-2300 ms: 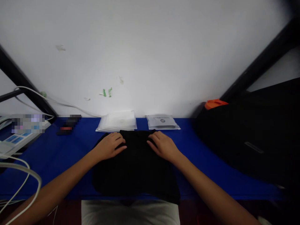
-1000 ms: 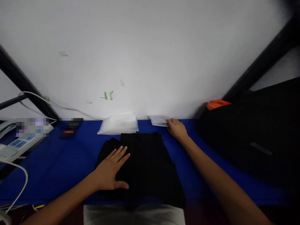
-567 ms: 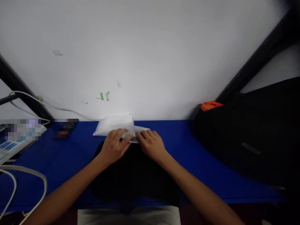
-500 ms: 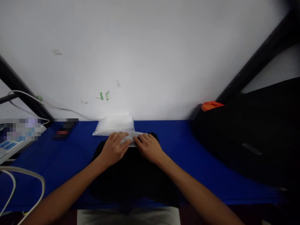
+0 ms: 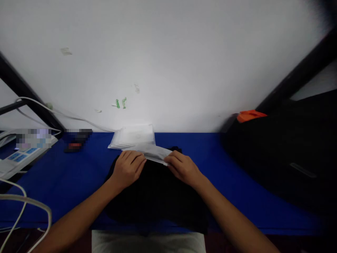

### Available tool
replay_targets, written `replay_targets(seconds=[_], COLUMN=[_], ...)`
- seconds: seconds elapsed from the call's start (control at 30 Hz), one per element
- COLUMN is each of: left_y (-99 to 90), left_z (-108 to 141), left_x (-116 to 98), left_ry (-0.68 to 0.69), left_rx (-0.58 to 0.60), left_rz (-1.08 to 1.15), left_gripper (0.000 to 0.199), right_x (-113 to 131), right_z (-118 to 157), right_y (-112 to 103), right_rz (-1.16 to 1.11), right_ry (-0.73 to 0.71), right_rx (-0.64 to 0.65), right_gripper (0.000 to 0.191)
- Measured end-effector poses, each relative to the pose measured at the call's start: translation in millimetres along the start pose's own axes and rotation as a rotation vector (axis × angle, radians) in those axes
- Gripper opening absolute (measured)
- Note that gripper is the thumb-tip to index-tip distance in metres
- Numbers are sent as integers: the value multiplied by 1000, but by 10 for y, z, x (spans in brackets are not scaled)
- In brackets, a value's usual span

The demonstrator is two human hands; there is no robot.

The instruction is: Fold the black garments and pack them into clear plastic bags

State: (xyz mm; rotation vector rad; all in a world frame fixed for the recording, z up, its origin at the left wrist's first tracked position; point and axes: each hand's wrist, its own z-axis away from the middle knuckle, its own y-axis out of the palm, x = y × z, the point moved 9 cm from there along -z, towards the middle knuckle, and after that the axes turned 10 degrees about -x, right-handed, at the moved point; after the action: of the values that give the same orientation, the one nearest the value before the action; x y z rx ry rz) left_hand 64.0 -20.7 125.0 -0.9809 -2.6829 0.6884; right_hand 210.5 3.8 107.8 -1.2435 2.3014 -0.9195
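Observation:
My left hand (image 5: 129,166) pinches the near left edge of a translucent plastic zip bag (image 5: 152,151), its fingers curled over the rim. At the bag's right end, my right hand (image 5: 184,166) grips the corner between thumb and fingers. The bag is tilted and slightly bowed, with its slider edge facing me. Beneath it and my wrists lies a dark black cloth item (image 5: 155,196), whose shape is hard to make out. Just behind the held bag is a stack of similar white translucent bags (image 5: 135,134).
The blue-covered table (image 5: 71,179) meets a white wall (image 5: 179,70). A large black bag (image 5: 284,151) with an orange piece (image 5: 251,115) stands at right. At left are a power strip (image 5: 26,158), white cables (image 5: 48,211) and a partly blurred dark object (image 5: 75,146).
My hands have moved apart along the bag's edge, the right one going right, and more of the bag shows. The view has shifted slightly.

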Motion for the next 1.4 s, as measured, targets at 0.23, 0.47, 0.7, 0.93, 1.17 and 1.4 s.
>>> replay_targets(seconds=[0.23,0.47,0.7,0.93,1.17,1.4], left_y=[-108,-73,-18,-54,-54,151], left_z=[31,68,60,-38,-11,73], left_x=[-339,-376,-286,322,479,232], left_ry=[203,231,182,72,-57,-84], left_rx=[-69,-34,-52,-51,42,111], left_rz=[229,222,89,-142,167,263], left_gripper=[21,13,15,16,5,11], right_x=[529,524,433,-297,-610,-299], right_z=[-75,-72,-53,19,25,-48], right_y=[-111,-41,-115,-594,-562,-414], right_rz=[-9,4,-63,-36,-172,-365], right_ry=[-253,-243,-208,182,301,122], right_rx=[-167,-102,-203,-476,-401,-217], right_gripper=[29,32,30,24,15,25])
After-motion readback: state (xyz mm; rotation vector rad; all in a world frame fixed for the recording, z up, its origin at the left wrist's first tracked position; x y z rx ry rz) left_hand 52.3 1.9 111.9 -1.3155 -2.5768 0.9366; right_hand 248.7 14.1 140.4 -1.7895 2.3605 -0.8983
